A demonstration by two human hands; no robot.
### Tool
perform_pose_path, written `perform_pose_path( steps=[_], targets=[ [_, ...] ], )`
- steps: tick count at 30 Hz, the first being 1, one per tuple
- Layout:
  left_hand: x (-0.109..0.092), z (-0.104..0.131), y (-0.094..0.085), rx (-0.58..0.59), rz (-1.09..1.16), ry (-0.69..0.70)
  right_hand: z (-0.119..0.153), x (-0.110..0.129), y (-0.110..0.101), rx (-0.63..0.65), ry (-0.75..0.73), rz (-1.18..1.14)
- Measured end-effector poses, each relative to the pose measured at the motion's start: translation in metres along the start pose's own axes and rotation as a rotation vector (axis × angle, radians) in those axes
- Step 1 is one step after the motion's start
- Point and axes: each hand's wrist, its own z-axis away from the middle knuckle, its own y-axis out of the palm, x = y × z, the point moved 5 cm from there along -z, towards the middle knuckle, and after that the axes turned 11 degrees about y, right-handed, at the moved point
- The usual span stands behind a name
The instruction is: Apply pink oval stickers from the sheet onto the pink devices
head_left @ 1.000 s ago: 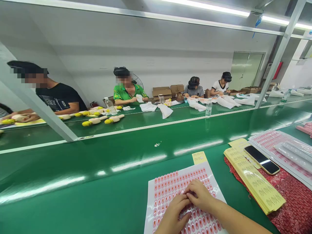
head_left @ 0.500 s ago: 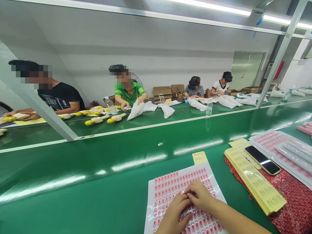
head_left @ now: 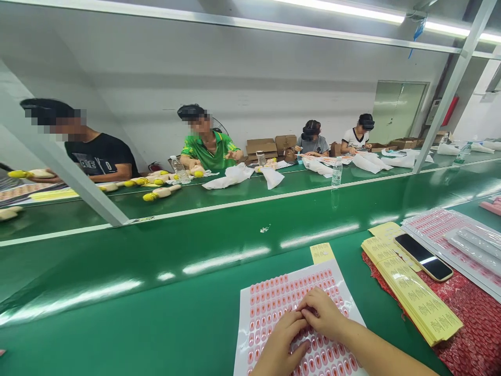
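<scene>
Lying at bottom centre of the frame, a white sheet (head_left: 245,313) carries many rows of glossy pink nail-shaped pieces (head_left: 270,297) with red marks. The left hand (head_left: 282,339) and right hand (head_left: 323,315) rest over its middle, fingertips together, the left thumb apart from its fingers; whether anything is pinched between them cannot be told. Rows visible around the hands look filled, so that much seems done; what remains under the palms or past the bottom edge, which cuts off the sheet, is hidden. A yellow label (head_left: 321,252) sits at the sheet's top edge. Green tabletop (head_left: 176,324) stretches away to the lower left, giving room for sideways movement. Toward the right, space narrows: a stack of yellow printed slips (head_left: 415,292) lies on red bubble wrap (head_left: 475,318), beside a phone (head_left: 423,257) and more sheets of pink pieces (head_left: 430,224). Across the centre, a pale rail (head_left: 235,207) borders the far bench, where four co-workers sit along the upper half.
</scene>
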Motion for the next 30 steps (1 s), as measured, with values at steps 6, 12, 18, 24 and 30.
perform_pose_path(
  steps=[6, 12, 18, 24, 30],
  targets=[
    [-0.0023, -0.0004, -0.0005, 0.009, -0.009, -0.018, -0.0001, 0.0009, -0.0008, -0.001, -0.005, -0.001],
    [-0.0073, -0.0004, -0.0032, 0.019, -0.019, -0.019, -0.0002, 0.0015, -0.0007, 0.007, 0.002, 0.007],
    [-0.0048, -0.0013, -0.0025, 0.011, -0.007, -0.012, -0.0002, 0.0015, -0.0009, 0.012, 0.013, 0.009],
    [-0.0043, -0.0008, -0.0011, 0.016, -0.011, -0.010, -0.0005, 0.0009, -0.0014, 0.011, 0.000, 0.017],
    [-0.0034, -0.0011, -0.0011, 0.010, -0.015, 0.003, 0.0001, 0.0014, -0.0015, 0.002, -0.003, 0.004]
  ],
)
